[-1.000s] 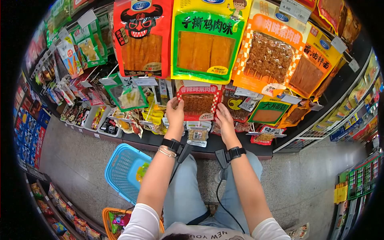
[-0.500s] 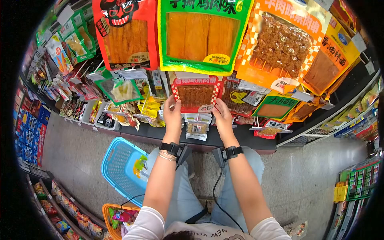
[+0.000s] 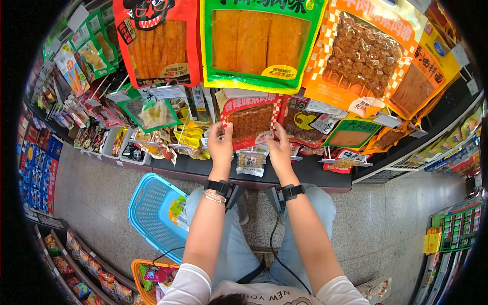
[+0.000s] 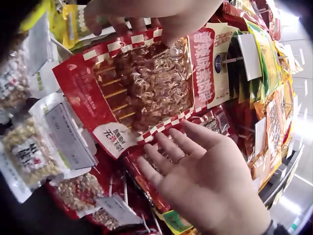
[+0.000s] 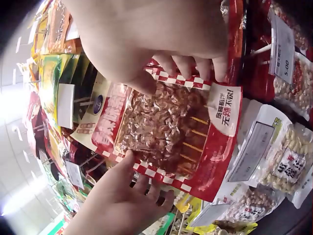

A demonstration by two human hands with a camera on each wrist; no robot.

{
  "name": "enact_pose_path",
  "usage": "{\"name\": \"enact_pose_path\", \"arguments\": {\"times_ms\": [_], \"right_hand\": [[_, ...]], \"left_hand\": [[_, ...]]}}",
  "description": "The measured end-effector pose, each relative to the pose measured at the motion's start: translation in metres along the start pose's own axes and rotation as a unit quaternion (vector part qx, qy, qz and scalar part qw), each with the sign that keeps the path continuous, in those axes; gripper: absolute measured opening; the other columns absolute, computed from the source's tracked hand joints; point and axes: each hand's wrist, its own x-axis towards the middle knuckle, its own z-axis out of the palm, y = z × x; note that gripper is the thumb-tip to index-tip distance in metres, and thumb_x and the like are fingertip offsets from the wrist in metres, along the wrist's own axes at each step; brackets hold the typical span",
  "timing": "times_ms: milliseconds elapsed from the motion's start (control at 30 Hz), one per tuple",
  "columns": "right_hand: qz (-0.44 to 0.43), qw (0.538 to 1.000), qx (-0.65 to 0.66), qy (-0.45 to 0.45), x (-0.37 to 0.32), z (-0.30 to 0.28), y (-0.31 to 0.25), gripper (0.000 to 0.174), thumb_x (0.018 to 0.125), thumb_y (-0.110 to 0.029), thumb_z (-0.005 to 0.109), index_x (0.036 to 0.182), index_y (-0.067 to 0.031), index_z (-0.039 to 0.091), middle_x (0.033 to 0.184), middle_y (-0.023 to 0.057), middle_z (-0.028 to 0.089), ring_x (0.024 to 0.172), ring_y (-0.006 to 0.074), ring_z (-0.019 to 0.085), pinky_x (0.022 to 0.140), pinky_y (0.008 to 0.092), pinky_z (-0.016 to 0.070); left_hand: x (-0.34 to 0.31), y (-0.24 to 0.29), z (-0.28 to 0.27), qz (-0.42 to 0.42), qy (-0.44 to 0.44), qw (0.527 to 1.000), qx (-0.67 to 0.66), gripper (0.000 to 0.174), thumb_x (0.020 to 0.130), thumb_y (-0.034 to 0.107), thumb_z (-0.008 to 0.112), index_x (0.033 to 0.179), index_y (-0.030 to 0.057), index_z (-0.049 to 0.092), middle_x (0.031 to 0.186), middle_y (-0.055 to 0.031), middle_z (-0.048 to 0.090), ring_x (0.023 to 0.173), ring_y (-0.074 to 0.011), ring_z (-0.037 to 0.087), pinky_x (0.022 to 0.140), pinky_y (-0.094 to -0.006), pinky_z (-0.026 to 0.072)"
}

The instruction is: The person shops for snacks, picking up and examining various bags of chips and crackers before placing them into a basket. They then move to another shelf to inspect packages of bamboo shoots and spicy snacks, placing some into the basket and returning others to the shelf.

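A red packet of skewered meat-style snack (image 3: 249, 124) with a checkered border and clear window hangs low on the rack, tilted. My left hand (image 3: 219, 147) pinches its left edge, thumb on the front and fingers behind, as the left wrist view shows on the packet (image 4: 146, 83). Beside the opposite edge is my right hand (image 3: 278, 152); in the left wrist view this right hand (image 4: 205, 176) has its palm showing and its fingers extended, fingertips right at the packet's border. Close below hangs a small clear-and-white packet of pale snacks (image 3: 251, 161).
Large red (image 3: 160, 51), green-and-yellow (image 3: 259, 43) and orange (image 3: 361, 56) snack packets hang just above. Price tags (image 3: 168, 92) stick out on hooks. A blue basket (image 3: 145, 213) and an orange basket (image 3: 137, 274) stand at the left, beside my legs.
The view has shifted, and the hanging packets look nearer. The red skewer packet has tipped, its lower left corner dropping. My right thumb has moved from the packet's edge.
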Motion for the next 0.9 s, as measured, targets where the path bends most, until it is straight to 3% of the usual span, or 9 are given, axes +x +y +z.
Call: {"name": "enact_pose_path", "arguments": {"times_ms": [133,233,333,433,467,567,700,800,900], "right_hand": [[-0.002,0.999,0.015,0.034,-0.001,0.005,0.016,0.051,0.087,-0.013,0.056,0.134,-0.0010,0.038,0.134,0.0175,0.043,0.124,0.0271,0.042,0.099,0.0348,0.0370],[-0.009,0.999,0.003,0.054,-0.005,0.006,0.016,0.049,0.087,-0.012,0.056,0.132,-0.0007,0.041,0.132,0.0176,0.047,0.123,0.0268,0.044,0.100,0.0345,0.0360],[-0.016,0.999,-0.027,0.033,-0.008,0.001,0.009,0.046,0.088,-0.009,0.055,0.131,0.0004,0.040,0.132,0.0172,0.045,0.125,0.0274,0.042,0.099,0.0355,0.0386],[-0.018,0.999,0.009,0.027,-0.010,-0.002,0.007,0.044,0.089,-0.011,0.055,0.129,0.0006,0.043,0.130,0.0173,0.047,0.122,0.0267,0.045,0.098,0.0364,0.0391],[-0.019,0.999,0.029,0.024,-0.011,-0.003,0.008,0.044,0.088,-0.013,0.056,0.128,0.0005,0.044,0.129,0.0178,0.048,0.120,0.0259,0.047,0.097,0.0373,0.0394],[-0.024,0.999,0.013,0.046,-0.015,-0.005,0.005,0.040,0.088,-0.013,0.057,0.124,0.0006,0.047,0.122,0.0174,0.053,0.114,0.0235,0.052,0.094,0.0373,0.0416],[-0.037,0.998,0.043,0.023,-0.021,-0.009,-0.009,0.035,0.086,-0.012,0.061,0.117,0.0026,0.053,0.109,0.0119,0.061,0.102,0.0172,0.058,0.087,0.0315,0.0449],[0.037,0.985,0.154,-0.076,-0.026,-0.017,-0.021,0.033,0.084,-0.013,0.066,0.111,0.0036,0.057,0.100,0.0059,0.064,0.091,0.0116,0.059,0.081,0.0267,0.0462],[0.068,0.982,0.123,-0.128,-0.036,-0.029,-0.039,0.031,0.083,-0.015,0.068,0.107,0.0038,0.059,0.099,0.0038,0.064,0.086,0.0081,0.058,0.077,0.0242,0.0467]], "left_hand": [[0.000,-0.010,-0.002,-0.015,0.042,0.998,-0.035,0.024,0.085,0.020,0.066,0.098,0.0017,0.058,0.080,0.0002,0.060,0.069,-0.0070,0.053,0.065,-0.0216,0.0444],[-0.003,-0.004,-0.002,-0.038,0.041,0.994,-0.092,0.022,0.087,0.020,0.065,0.092,-0.0009,0.060,0.075,0.0026,0.058,0.067,-0.0049,0.050,0.061,-0.0189,0.0383],[-0.003,-0.002,-0.006,-0.044,-0.030,0.998,-0.035,0.023,0.086,0.022,0.066,0.082,-0.0005,0.062,0.079,0.0016,0.056,0.065,-0.0060,0.048,0.057,-0.0211,0.0388],[-0.008,0.004,-0.006,0.099,-0.014,0.993,0.056,0.024,0.087,0.021,0.065,0.076,-0.0003,0.062,0.079,0.0022,0.055,0.067,-0.0056,0.045,0.058,-0.0221,0.0369],[-0.010,0.007,-0.008,0.088,-0.028,0.995,0.037,0.020,0.090,0.019,0.060,0.083,0.0006,0.062,0.079,0.0030,0.055,0.071,-0.0053,0.045,0.061,-0.0225,0.0377],[-0.015,0.000,-0.016,-0.061,-0.025,0.995,-0.076,0.021,0.093,0.021,0.055,0.089,0.0006,0.061,0.084,0.0024,0.056,0.073,-0.0051,0.045,0.065,-0.0222,0.0388],[-0.021,0.021,-0.026,-0.015,-0.028,0.990,-0.134,0.027,0.096,0.026,0.049,0.097,0.0006,0.059,0.089,0.0021,0.058,0.080,-0.0043,0.047,0.073,-0.0209,0.0395],[-0.030,0.030,-0.031,-0.089,-0.021,0.988,-0.126,0.027,0.097,0.026,0.048,0.100,0.0015,0.060,0.090,0.0025,0.058,0.081,-0.0040,0.047,0.074,-0.0204,0.0396],[-0.041,0.031,-0.033,-0.121,-0.040,0.982,-0.139,0.027,0.096,0.025,0.049,0.103,0.0019,0.060,0.094,0.0014,0.060,0.083,-0.0045,0.049,0.075,-0.0206,0.0404]]}}
